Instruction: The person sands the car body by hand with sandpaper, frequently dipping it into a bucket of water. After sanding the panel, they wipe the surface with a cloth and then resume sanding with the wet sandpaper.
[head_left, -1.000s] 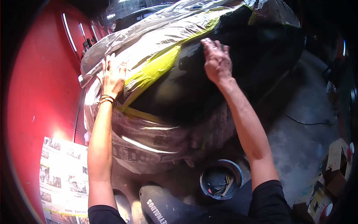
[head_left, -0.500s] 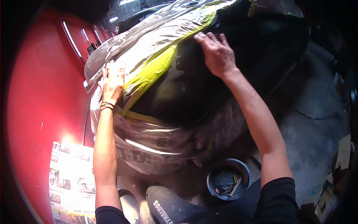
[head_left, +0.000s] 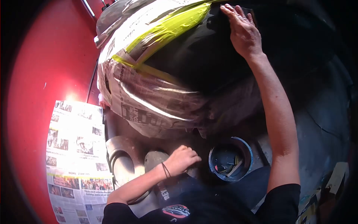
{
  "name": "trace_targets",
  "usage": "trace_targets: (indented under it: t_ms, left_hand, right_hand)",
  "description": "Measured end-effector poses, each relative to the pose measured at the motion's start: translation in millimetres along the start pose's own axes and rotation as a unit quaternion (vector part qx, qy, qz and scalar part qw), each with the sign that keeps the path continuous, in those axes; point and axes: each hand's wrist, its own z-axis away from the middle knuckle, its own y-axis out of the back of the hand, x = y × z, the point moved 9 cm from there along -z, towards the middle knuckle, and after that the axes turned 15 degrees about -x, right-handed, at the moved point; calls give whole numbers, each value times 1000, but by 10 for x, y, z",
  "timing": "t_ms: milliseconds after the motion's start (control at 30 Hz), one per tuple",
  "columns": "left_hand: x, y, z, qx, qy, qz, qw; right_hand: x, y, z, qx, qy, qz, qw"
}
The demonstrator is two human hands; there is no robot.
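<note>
Black panel (head_left: 209, 56): at my twelve o'clock.
My right hand (head_left: 246, 35): fingers extended over the panel, unclenched.
My left hand (head_left: 182, 159): curled, contents unclear, bucket (head_left: 248, 164) at its three o'clock.

Shirt (head_left: 201, 203) "REYNALDO", trousers (head_left: 172, 186) "REY", masking newspaper (head_left: 147, 118) "COURT", newspaper sheet (head_left: 76, 149) "SHOW"

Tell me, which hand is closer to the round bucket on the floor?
Left. The left hand is a little left of the bucket; the right hand is farther off, up at the dark panel.
</note>
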Motion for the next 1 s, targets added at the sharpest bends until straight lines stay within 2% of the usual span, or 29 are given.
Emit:
trace_targets:
  t_ms: [33, 67, 133, 200, 233, 267, 300, 367, 400, 433, 467, 533, 600, 667, 700, 733, 767, 800, 833, 867, 900, 1000]
  left_hand:
    - [106, -604, 96, -84, 21, 58, 995]
    - [193, -1040, 188, -169, 36, 109, 979]
    - [441, -1196, 422, -117, 12, 224, 967]
    - [333, -1214, 648, -20, -18, 361, 932]
    - [322, -1083, 762, -15, -31, 567, 823]
    - [332, -973, 874, -6, -45, 742, 669]
    - [167, -1718, 1186, -33, 11, 847, 531]
    - [99, -2264, 1711, -96, 134, 858, 486]
    - [64, -2338, 2010, -209, 190, 750, 598]
    - [32, -2398, 2326, -332, 217, 617, 680]
    - [-75, -2727, 2755, -509, 216, 418, 721]
    - [69, -2402, 2530, -376, 103, 614, 687]
    - [98, -1958, 2323, -220, -20, 770, 598]
    - [177, -1109, 1759, -35, -135, 717, 683]
    - [220, -695, 1546, 62, -176, 673, 716]
    - [514, -579, 1311, 72, -254, 534, 803]
    - [806, -488, 1120, 109, -325, 391, 854]
    - [1059, -555, 955, 159, -364, 487, 778]
    - [1244, -583, 818, 176, -385, 528, 736]
    - [1325, -624, 775, 177, -376, 548, 726]
    - [1415, -653, 680, 168, -361, 563, 724]
    - [1336, -736, 793, 98, -259, 590, 759]
  right_hand:
    - [55, -17, -25, -114, -47, -94, 988]
    - [3, 63, -36, -71, -38, -70, 994]
    - [7, 48, -34, -89, -40, -71, 993]
    - [8, -2, -25, -90, -37, -59, 994]
    - [-2, -1, -32, -89, -37, -55, 994]
    - [-16, 4, -25, -88, -36, -50, 994]
    - [-8, -7, -26, -89, -34, -59, 994]
    - [-18, -3, -16, -85, -23, -54, 995]
    - [-20, -2, -20, -81, -19, -52, 995]
    - [-22, 3, -9, -83, -20, -56, 995]
    - [-26, 16, -4, -84, -22, -61, 994]
    - [-22, 36, -33, -77, -21, -59, 995]
    - [-31, 17, 2, -73, -17, -47, 996]
    - [-41, -25, -12, -83, -27, -54, 995]
    - [-49, -19, -12, -58, -3, -35, 998]
    - [-46, -7, 4, -35, 21, -19, 999]
    - [22, -18, -8, -68, 12, -9, 998]
    - [59, 18, -57, -106, 7, -6, 994]
    - [-1, -77, -56, -150, 7, -7, 989]
    - [-54, -175, -46, -194, 7, -8, 981]
    - [-55, -278, -55, -199, 6, -5, 980]
    - [-62, -361, -28, -156, 9, -12, 988]
